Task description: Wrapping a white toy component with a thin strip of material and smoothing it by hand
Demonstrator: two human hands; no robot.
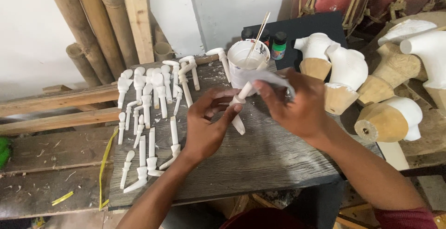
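Observation:
My left hand (206, 124) grips a small white-painted carved wooden piece (240, 104) by its lower part, over a grey wooden board (260, 159). My right hand (295, 103) holds a pale sheet of sandpaper or cloth (258, 78) wrapped against the upper end of that piece. Just behind both hands stands a white paint cup (244, 59) with a thin stick leaning in it.
Several white carved pieces (148, 103) lie in rows on the board's left side. Carved wooden busts partly painted white (346, 71) crowd the right. Small paint bottles (278, 45) stand behind the cup. Bamboo poles (93, 24) and planks lean at the left wall.

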